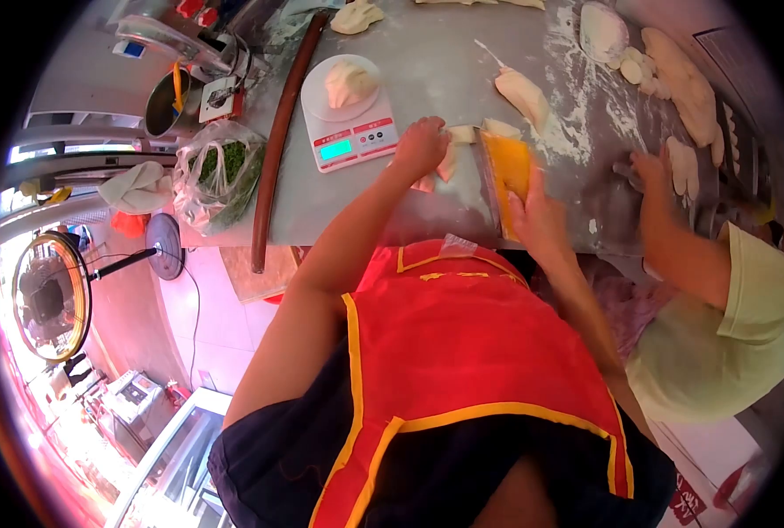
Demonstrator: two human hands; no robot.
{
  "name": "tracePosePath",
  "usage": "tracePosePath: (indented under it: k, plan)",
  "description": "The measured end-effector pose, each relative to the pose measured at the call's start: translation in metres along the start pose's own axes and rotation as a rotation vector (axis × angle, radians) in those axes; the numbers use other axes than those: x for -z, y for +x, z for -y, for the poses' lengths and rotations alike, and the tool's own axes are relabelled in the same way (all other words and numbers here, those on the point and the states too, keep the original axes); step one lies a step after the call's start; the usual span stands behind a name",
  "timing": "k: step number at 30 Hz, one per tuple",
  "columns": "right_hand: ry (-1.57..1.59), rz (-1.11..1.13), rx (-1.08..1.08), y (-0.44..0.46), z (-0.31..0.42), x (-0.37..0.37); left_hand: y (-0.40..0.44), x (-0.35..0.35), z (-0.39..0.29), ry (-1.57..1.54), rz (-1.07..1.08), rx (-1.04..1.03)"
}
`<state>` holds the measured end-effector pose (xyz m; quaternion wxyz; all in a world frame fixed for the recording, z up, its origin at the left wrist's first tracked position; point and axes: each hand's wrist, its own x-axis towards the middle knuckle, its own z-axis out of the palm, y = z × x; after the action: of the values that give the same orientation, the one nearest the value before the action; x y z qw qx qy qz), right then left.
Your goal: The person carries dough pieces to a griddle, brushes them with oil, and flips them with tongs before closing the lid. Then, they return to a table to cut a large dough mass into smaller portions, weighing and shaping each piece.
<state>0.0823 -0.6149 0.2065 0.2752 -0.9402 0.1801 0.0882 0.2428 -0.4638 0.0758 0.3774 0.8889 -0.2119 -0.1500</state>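
My right hand (pixel 540 211) is wrapped round a yellow scraper (pixel 508 172), which stands against the grey worktop beside a small piece of dough (pixel 501 128). My left hand (pixel 423 145) is closed low over the worktop, just right of a white scale (pixel 352 132); what its fingers hold, if anything, is hidden. Cut dough strips (pixel 447 162) lie by its fingertips. On the scale's round plate rests a lump of dough (pixel 350 84), and the display glows green. A longer dough piece (pixel 524 99) lies beyond the scraper.
A brown rolling pin (pixel 284 145) lies left of the scale, beside a plastic bag of greens (pixel 223 173) and a metal pot (pixel 168 107). A co-worker's hand (pixel 651 172) is at the right, near dough pieces (pixel 682 84). White flour (pixel 577 97) covers part of the worktop (pixel 445 53).
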Motion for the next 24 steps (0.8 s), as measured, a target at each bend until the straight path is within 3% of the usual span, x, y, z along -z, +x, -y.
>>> tracePosePath:
  k: [7,13,16,20,24]
  plan:
    - [-0.015,0.062,0.152,0.026,0.013,-0.013,0.016,-0.003,-0.008,0.024,0.170,0.207]
    - [-0.159,0.173,0.120,0.038,0.016,-0.024,0.012,-0.008,-0.017,0.198,0.108,0.275]
    - [-0.177,0.119,0.176,0.055,0.020,-0.037,0.020,-0.016,-0.015,0.247,0.032,0.341]
    - [-0.165,0.100,0.132,0.070,0.032,-0.038,0.010,0.006,-0.016,0.025,0.046,0.287]
    - [-0.133,0.084,0.124,0.069,0.027,-0.034,0.016,0.025,0.001,-0.148,-0.265,0.094]
